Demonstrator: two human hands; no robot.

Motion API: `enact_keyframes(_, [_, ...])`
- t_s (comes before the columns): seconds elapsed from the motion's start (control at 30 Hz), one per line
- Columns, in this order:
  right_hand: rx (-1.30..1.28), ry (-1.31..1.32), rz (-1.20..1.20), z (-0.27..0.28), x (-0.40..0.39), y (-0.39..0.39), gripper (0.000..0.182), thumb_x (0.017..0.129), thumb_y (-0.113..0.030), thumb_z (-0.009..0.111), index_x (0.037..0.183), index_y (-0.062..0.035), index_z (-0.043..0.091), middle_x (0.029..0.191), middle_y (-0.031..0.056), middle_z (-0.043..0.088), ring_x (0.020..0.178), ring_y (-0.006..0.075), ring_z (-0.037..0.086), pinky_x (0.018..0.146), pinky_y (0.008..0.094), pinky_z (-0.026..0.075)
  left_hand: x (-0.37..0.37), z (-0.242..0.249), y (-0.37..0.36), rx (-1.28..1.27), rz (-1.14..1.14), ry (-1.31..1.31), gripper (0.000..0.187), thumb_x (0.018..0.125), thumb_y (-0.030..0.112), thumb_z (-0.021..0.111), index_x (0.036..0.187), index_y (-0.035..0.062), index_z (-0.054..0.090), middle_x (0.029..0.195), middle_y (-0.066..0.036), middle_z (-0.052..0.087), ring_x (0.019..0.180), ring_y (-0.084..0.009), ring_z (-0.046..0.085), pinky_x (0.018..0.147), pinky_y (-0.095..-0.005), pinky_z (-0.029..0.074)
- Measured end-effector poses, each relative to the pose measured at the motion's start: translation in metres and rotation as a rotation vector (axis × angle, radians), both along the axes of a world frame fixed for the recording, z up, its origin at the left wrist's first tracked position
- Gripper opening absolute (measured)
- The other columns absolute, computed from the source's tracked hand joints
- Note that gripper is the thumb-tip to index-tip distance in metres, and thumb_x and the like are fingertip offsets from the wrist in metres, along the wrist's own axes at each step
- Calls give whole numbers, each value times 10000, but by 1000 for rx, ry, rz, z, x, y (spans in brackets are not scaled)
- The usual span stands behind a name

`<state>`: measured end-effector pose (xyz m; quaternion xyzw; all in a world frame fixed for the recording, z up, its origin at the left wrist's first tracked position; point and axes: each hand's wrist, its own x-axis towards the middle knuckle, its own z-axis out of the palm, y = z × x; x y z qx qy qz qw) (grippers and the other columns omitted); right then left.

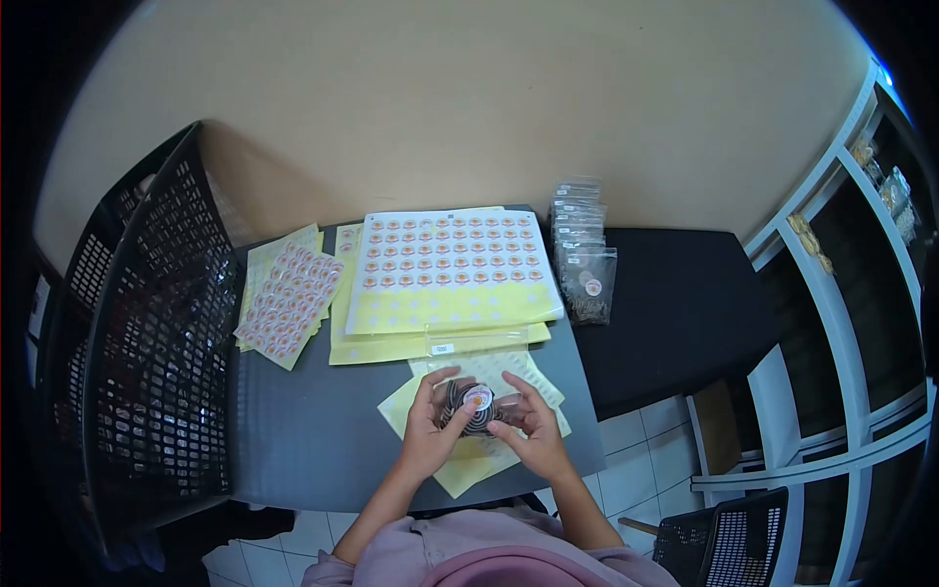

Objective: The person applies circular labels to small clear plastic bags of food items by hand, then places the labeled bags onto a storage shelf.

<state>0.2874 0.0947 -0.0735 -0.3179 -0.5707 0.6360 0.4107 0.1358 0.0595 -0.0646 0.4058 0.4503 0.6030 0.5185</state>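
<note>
A clear plastic bag (481, 425) lies between my hands, with dark, ring-striped contents that I cannot identify. On its front is a round white sticker (478, 399) with an orange and red print. My left hand (430, 428) grips the bag's left side, its thumb at the sticker's lower edge. On the right side, my right hand (534, 430) holds the bag with thumb and fingers. The bag's flat top, with a small white label (443, 348), reaches up over the yellow sheets. Beneath the bag lie loose sticker backing sheets (464, 472).
A large stack of sticker sheets (450, 259) lies at the back of the grey table (293, 421). Further sticker sheets (290, 303) are to its left, beside a tall black basket (156, 342). Filled clear bags (592, 284) line up on the black surface at right. White shelves (851, 382) stand beyond.
</note>
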Motion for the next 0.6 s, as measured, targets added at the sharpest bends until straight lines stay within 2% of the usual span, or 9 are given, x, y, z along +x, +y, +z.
enact_keyframes(0.03, [0, 2, -5, 0, 9, 6, 585, 760, -1, 608, 1271, -18, 323, 941, 71, 567, 869, 119, 547, 759, 242, 444, 5, 0, 3, 0, -5, 2, 461, 807, 21, 544, 1211, 26, 322, 1164, -143, 471, 1037, -177, 485, 830, -275, 415])
enact_keyframes(0.1, [-31, 58, -164, 2, 33, 22, 511, 770, 13, 586, 1232, -14, 370, 944, 70, 567, 872, 120, 548, 760, 245, 445, 10, 2, 6, 189, 71, 223, 551, 789, 25, 546, 1269, 34, 275, 1240, -140, 409, 1121, -226, 422, 888, -321, 373])
enact_keyframes(0.17, [63, 81, -382, 0, 61, 50, 424, 787, 24, 552, 1186, -3, 411, 979, 75, 561, 900, 121, 539, 756, 242, 445, 7, -2, 1, 167, 64, 248, 604, 770, 30, 547, 1294, 35, 247, 1259, -143, 389, 1171, -252, 368, 918, -350, 338])
enact_keyframes(0.23, [216, 61, -560, -14, 90, 81, 377, 800, 20, 532, 1163, 7, 429, 1015, 84, 553, 935, 130, 528, 756, 236, 444, -1, -9, -8, 108, 205, 503, 585, 763, 27, 544, 1281, 29, 271, 1255, -139, 389, 1158, -238, 379, 917, -349, 335])
enact_keyframes(0.27, [233, 10, -585, -25, 106, 94, 365, 806, 17, 525, 1158, 13, 429, 1024, 88, 551, 948, 134, 524, 761, 238, 444, -6, -16, -14, 81, 294, 535, 568, 762, 23, 539, 1271, 24, 286, 1246, -134, 395, 1154, -234, 381, 917, -350, 333])
enact_keyframes(0.37, [214, -94, -605, -62, 139, 125, 347, 810, 3, 525, 1146, 18, 436, 1020, 97, 551, 944, 145, 528, 775, 247, 446, -21, -28, -33, 8, 570, 588, 503, 765, 19, 519, 1233, 14, 333, 1218, -124, 412, 1132, -223, 390, 902, -339, 332])
enact_keyframes(0.43, [186, -216, -536, -83, 148, 137, 349, 807, -7, 535, 1143, 13, 443, 1009, 105, 551, 935, 148, 534, 779, 254, 450, -31, -29, -46, -42, 664, 658, 480, 773, 26, 507, 1224, 14, 341, 1213, -126, 415, 1124, -222, 394, 893, -335, 332])
enact_keyframes(0.47, [145, -208, -504, -92, 149, 142, 348, 804, -16, 546, 1138, 8, 451, 1003, 113, 550, 937, 153, 537, 778, 256, 453, -35, -31, -52, -90, 755, 730, 457, 782, 32, 496, 1214, 14, 348, 1209, -128, 418, 1117, -221, 397, 883, -330, 332])
enact_keyframes(0.6, [137, -110, -460, -113, 138, 162, 290, 806, -34, 555, 1082, 18, 483, 995, 103, 560, 916, 149, 539, 768, 256, 450, -43, -44, -66, -177, 876, 765, 399, 826, 46, 469, 1209, 25, 359, 1186, -118, 436, 1076, -200, 415, 855, -291, 337])
